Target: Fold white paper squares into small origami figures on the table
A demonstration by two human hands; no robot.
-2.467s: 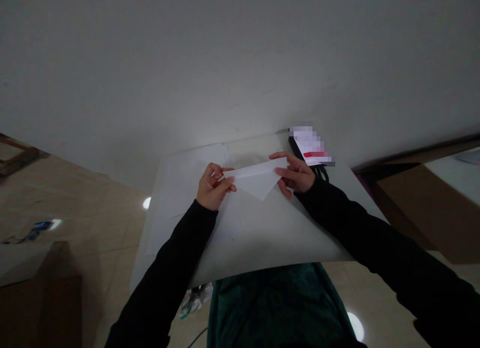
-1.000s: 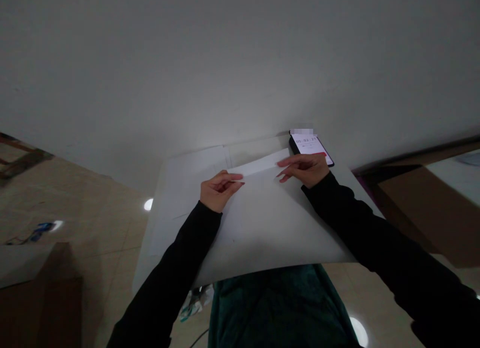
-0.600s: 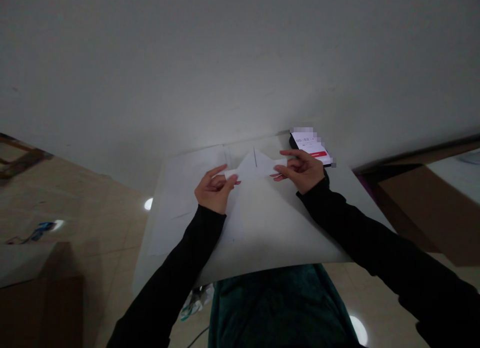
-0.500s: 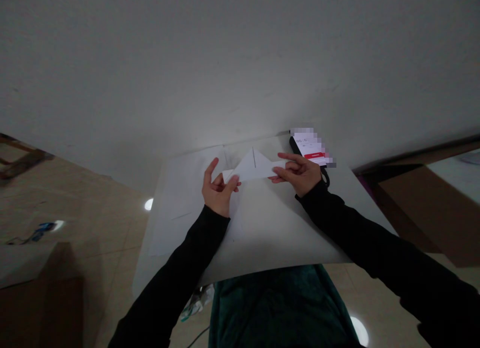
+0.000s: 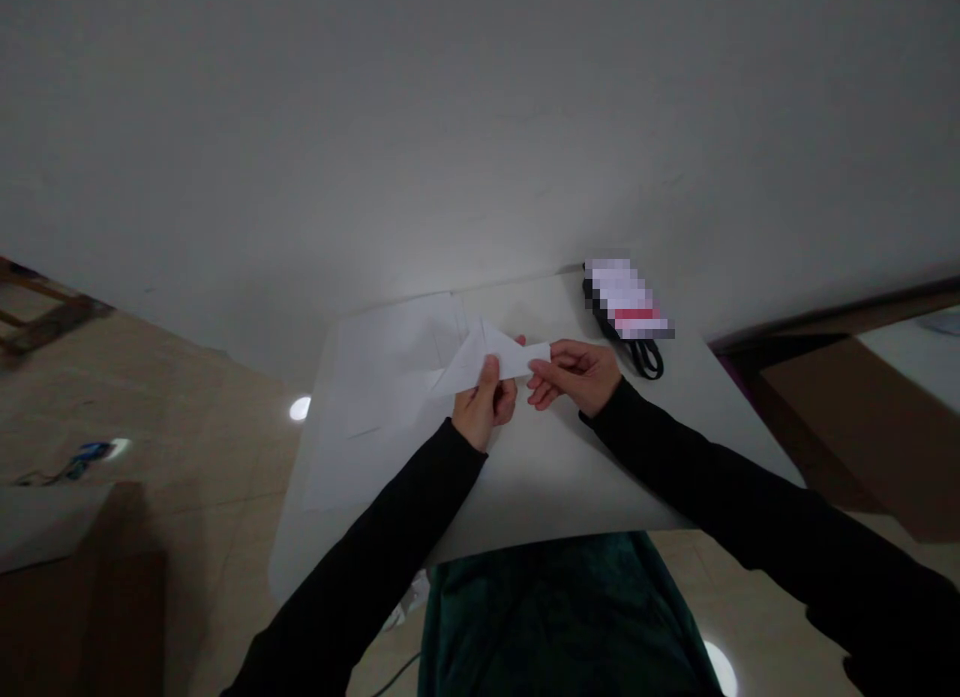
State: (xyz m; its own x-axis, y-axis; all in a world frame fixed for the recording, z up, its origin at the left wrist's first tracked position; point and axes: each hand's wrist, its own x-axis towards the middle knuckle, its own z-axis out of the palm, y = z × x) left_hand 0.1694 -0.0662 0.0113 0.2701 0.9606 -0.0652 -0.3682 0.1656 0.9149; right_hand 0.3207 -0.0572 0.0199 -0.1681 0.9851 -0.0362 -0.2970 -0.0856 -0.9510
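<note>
The paper [image 5: 480, 345] is white and folded into a peak that points away from the person, with a short crease line near its tip. Its left end tapers to a slanting corner; its right end is a flat strip. It is held above the surface [image 5: 555, 477], left grip [image 5: 484, 407] around its middle, right grip [image 5: 589, 372] pinching the strip.

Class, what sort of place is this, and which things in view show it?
Probably a room indoors, perhaps a home or small workroom: a white table against a plain wall, paper sheets lying on it, and a tiled floor below.
</note>
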